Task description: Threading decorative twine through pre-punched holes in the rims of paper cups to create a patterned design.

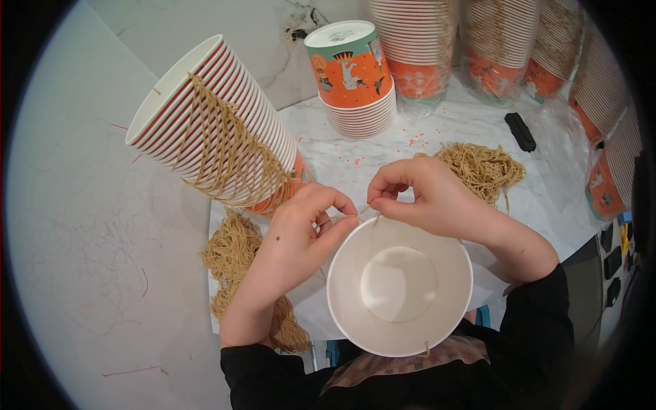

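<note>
A white paper tub sits close to my body, its open mouth tilted up. At its far rim, my left hand pinches a thin tan cord between thumb and forefinger. From the right, my right hand holds the same cord in a pinch, just above the rim. The cord passes through the rim beside my fingertips; the exact loop is too small to make out. Another bit of cord shows at the near rim. Beside my left forearm lies a tan bundle of cords.
A tall tilted stack of tubs with cords hanging down it stands at left. Upside-down orange tubs stand behind. Bagged tub stacks line the back right. A second cord pile and a black object lie on the marble-patterned table.
</note>
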A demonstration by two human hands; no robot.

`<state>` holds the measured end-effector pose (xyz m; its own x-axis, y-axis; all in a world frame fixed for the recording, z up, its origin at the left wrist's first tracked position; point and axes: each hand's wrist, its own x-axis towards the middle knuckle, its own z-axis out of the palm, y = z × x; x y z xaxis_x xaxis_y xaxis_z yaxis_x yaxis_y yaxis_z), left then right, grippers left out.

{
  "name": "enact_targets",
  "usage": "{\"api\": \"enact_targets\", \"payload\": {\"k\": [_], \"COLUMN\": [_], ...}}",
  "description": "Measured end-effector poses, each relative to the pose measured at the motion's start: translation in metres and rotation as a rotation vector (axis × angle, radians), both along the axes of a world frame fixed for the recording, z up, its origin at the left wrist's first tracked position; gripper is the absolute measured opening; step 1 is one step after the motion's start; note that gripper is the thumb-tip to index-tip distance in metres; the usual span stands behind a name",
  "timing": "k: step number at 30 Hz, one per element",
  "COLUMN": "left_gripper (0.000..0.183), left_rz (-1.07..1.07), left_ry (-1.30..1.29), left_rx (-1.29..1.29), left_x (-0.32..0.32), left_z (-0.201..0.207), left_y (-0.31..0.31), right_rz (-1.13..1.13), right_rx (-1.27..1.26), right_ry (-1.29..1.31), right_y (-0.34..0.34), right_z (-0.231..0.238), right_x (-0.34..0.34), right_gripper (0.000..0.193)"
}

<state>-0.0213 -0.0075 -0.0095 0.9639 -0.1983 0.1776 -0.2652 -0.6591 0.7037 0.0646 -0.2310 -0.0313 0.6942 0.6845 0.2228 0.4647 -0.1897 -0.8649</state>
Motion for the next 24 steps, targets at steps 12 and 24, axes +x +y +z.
{"api": "enact_targets", "payload": {"k": [12,24], "left_gripper": [0.013,0.027], "left_rz": [-0.006,-0.045], "left_ry": [0.186,0.293], "left_rx": [-0.442,-0.494], "left_x": [0.01,0.013], "left_z": [-0.015,-0.013], "left_y": [0.001,0.005], "right_rz": [0.049,0.063], "right_rx": [0.009,0.077], "right_ry": [-0.031,-0.04], "right_y": [0.003,0.004], "right_z": [0.007,0.011], "right_x": [-0.007,-0.012], "right_gripper": [0.01,0.015]}}
